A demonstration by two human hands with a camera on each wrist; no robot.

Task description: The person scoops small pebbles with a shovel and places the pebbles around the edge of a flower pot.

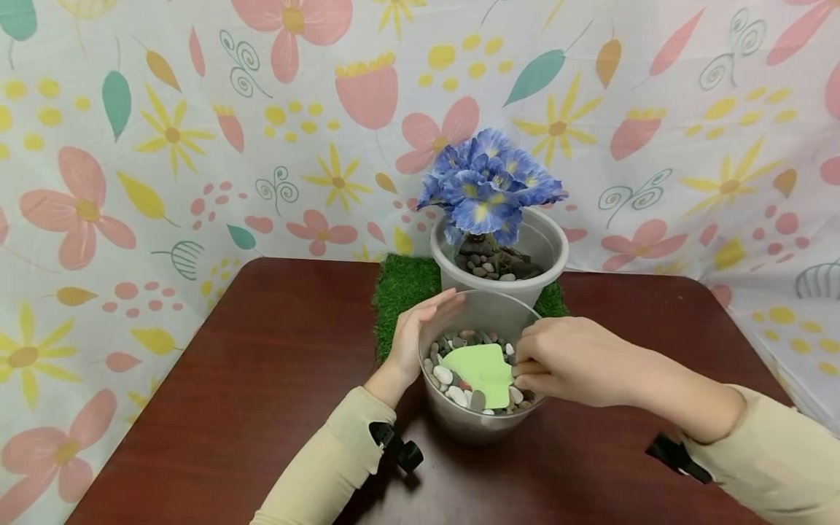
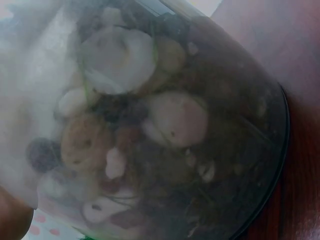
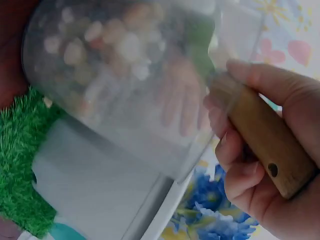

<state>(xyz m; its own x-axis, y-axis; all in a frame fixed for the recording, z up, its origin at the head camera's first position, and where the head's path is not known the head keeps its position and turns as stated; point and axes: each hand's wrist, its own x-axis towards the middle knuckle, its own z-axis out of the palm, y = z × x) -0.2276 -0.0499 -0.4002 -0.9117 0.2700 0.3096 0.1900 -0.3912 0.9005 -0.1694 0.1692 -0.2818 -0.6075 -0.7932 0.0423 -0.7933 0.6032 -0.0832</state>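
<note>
A clear bucket of pebbles stands on the table. My left hand lies along its left outer wall with the fingers fairly straight. In the right wrist view these fingers show blurrily through the plastic. My right hand grips the wooden handle of a small trowel at the bucket's right rim. The trowel's light green blade is inside, over the pebbles, and its tip points left. Stones of several colours and dark matter show through the bucket wall in the left wrist view.
Behind the bucket, a grey pot with blue flowers and some stones stands on a green grass mat. The dark red table extends to both sides. A flower-patterned cloth hangs behind.
</note>
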